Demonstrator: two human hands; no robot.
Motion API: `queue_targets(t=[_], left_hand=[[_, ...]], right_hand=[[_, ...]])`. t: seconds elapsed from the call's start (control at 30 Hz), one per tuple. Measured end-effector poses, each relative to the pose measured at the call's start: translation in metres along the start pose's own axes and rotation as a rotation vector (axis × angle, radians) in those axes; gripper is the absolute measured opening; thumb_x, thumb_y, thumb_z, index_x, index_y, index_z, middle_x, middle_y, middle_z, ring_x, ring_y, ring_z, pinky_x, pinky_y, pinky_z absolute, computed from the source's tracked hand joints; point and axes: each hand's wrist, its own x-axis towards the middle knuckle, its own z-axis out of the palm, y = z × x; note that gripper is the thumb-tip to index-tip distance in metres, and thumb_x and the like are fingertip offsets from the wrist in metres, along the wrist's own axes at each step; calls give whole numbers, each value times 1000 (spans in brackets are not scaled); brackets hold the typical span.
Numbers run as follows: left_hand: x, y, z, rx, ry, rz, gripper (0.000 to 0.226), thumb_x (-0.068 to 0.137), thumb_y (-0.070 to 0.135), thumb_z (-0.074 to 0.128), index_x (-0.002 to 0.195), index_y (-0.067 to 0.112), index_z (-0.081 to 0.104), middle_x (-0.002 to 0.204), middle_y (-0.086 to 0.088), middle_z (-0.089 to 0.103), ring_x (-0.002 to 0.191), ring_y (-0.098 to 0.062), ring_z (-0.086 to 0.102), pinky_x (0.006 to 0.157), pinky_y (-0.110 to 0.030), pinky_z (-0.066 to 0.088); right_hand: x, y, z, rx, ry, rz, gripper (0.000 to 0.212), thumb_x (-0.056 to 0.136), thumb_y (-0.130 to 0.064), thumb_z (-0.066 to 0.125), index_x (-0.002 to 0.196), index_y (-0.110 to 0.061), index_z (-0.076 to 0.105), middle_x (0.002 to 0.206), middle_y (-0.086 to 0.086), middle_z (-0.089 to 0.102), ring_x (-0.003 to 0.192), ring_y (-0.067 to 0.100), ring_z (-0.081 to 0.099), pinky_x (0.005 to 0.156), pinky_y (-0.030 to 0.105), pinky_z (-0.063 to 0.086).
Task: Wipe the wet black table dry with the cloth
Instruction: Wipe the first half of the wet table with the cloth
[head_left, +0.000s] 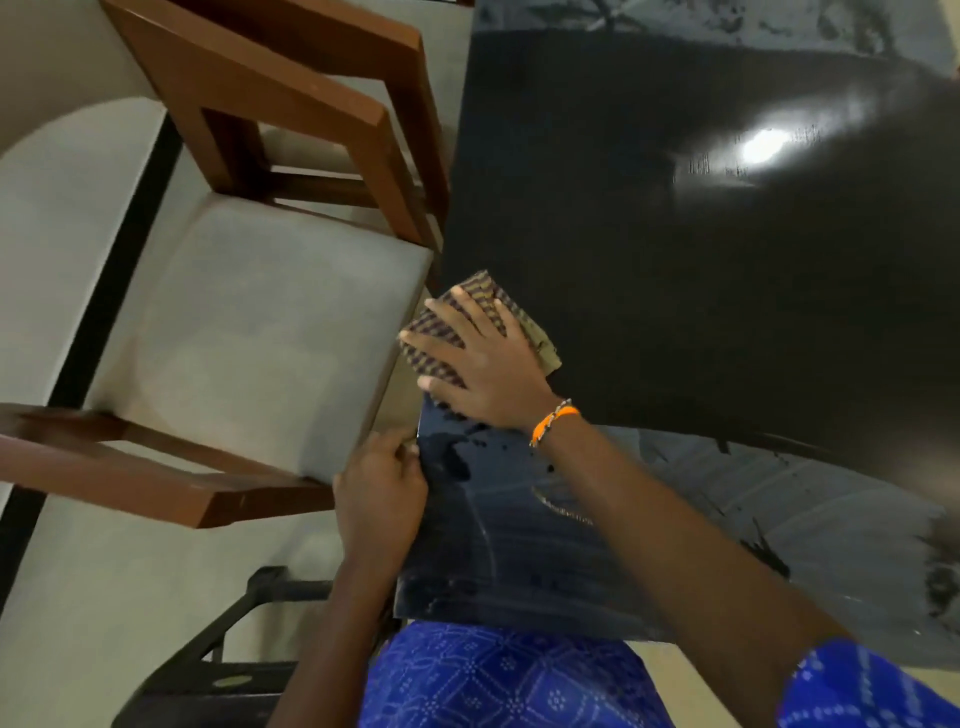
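The black table (701, 249) fills the right side of the view; its middle looks matt and dry, while the near strip and far edge shine with water streaks and drops. A folded checked cloth (467, 317) lies at the table's left edge. My right hand (483, 369), with an orange wristband, presses flat on the cloth with fingers spread. My left hand (382, 493) grips the table's left edge nearer to me, fingers curled round the rim.
A wooden chair (249, 322) with a pale cushioned seat stands close against the table's left side. A dark metal frame (223, 649) sits on the floor at the lower left. My blue patterned clothing touches the near table edge.
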Motion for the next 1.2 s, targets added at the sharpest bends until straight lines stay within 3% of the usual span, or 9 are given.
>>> queue_targets(t=[0.13, 0.3, 0.4, 0.5, 0.63, 0.77, 0.83, 1.03, 1.2], left_hand=[[0, -3, -1, -152, -13, -56, 19, 89, 19, 53, 102, 16, 67, 93, -8, 68, 88, -28, 62, 80, -41, 49], [-3, -13, -3, -238, -81, -117, 19, 89, 22, 54, 100, 19, 69, 87, -3, 70, 80, -19, 62, 76, -37, 52], [-8, -16, -3, -263, -110, -105, 22, 89, 19, 53, 104, 17, 70, 95, -4, 72, 84, -19, 64, 78, -38, 53], [-13, -15, -3, -267, -124, -102, 23, 90, 15, 50, 104, 11, 68, 102, -9, 69, 91, -25, 63, 81, -42, 51], [-17, -15, -2, -159, -172, -118, 18, 87, 5, 45, 79, 1, 61, 88, -18, 65, 83, -32, 60, 70, -38, 48], [-23, -17, -2, -196, -215, -74, 24, 92, 6, 43, 104, 5, 63, 105, -16, 64, 97, -28, 58, 83, -36, 46], [-24, -18, -1, -223, -208, -73, 29, 94, 8, 40, 115, 7, 61, 114, -14, 62, 104, -26, 56, 89, -34, 43], [-22, -22, 4, -285, -194, -83, 29, 97, 16, 39, 115, 7, 60, 113, -14, 62, 99, -19, 54, 86, -30, 40], [-20, -24, 2, -351, -219, -108, 27, 96, 16, 41, 109, 6, 62, 104, -12, 63, 92, -18, 55, 81, -30, 42]], right_hand=[[43, 17, -10, 149, -5, 77, 45, 85, -54, 55, 126, -35, 56, 145, -2, 39, 145, 19, 18, 114, 43, 7], [60, 10, -8, -25, -28, 194, 46, 92, -48, 44, 135, -33, 45, 156, 0, 22, 147, 21, 5, 116, 51, 4], [27, -15, 0, -83, -16, 161, 47, 94, -45, 35, 140, -34, 39, 159, 1, 15, 148, 25, 4, 115, 52, 4], [-25, -53, 11, -53, 6, 96, 48, 93, -44, 34, 139, -35, 41, 156, 4, 24, 146, 29, 13, 115, 54, 10], [-76, -82, 22, -35, 32, 66, 46, 92, -43, 39, 137, -36, 45, 151, 4, 36, 143, 28, 25, 113, 58, 16], [-91, -57, 14, -78, 34, 80, 47, 92, -43, 39, 139, -38, 41, 148, 0, 41, 142, 26, 29, 113, 65, 8], [-102, -31, 7, -103, 54, 168, 50, 90, -42, 41, 139, -37, 40, 147, -1, 42, 142, 27, 29, 111, 66, 7], [-147, 70, -18, -170, 58, 629, 59, 86, -54, 34, 142, -36, 33, 152, -3, 31, 144, 42, 9, 107, 71, 10], [-134, 52, -10, -106, 114, 856, 61, 87, -49, 36, 144, -30, 31, 155, 6, 26, 143, 47, 7, 111, 65, 14]])
